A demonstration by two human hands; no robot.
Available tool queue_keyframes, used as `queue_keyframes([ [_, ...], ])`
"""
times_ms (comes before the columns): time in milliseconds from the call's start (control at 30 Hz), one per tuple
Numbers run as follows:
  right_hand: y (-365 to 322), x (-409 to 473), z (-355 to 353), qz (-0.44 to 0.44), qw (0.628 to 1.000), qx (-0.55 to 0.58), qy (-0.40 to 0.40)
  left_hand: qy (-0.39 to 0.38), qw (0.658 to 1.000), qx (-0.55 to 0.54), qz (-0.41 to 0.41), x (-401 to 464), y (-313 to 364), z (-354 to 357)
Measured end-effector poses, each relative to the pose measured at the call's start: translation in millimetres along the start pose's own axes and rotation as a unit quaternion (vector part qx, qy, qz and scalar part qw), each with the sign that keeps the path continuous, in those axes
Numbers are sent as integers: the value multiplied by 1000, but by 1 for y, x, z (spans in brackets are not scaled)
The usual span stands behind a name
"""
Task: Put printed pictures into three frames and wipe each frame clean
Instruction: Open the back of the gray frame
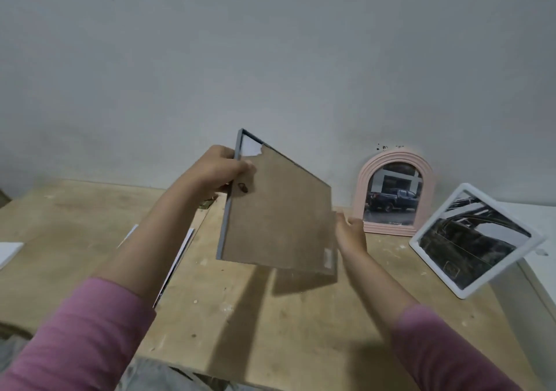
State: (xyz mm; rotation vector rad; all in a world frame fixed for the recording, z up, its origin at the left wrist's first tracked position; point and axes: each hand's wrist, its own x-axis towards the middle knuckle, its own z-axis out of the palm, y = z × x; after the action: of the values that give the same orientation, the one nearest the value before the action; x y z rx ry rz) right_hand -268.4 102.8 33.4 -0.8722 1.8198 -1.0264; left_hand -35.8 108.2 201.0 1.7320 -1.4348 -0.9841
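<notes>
A grey-edged frame hangs tilted in the air above the wooden table, its brown backing board facing me with a torn top corner. My left hand grips its left edge near the top, thumb on the backing. Beside the frame's lower right edge, my right hand has its fingers straight; I cannot tell whether it touches the frame. A pink arched frame with a truck picture stands against the wall. A white square frame with a dark picture leans at the right.
Sheets of paper lie on the table under my left forearm. A white item sits at the far left edge. A white surface adjoins the table on the right. The grey wall is close behind.
</notes>
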Motion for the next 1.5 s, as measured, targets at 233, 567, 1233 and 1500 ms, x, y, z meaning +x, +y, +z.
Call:
queue_keyframes([
  [233,30,18,-1,64,995,80,9,30,992,-107,-60,14,-59,-4],
  [567,72,14,-15,61,996,-36,46,77,989,77,-102,4,-186,64],
  [1233,136,-9,-7,35,960,-269,65,-124,939,316,-62,35,-259,87],
  [1500,139,-7,-12,-10,954,-294,62,-184,869,460,-7,57,-245,87],
])
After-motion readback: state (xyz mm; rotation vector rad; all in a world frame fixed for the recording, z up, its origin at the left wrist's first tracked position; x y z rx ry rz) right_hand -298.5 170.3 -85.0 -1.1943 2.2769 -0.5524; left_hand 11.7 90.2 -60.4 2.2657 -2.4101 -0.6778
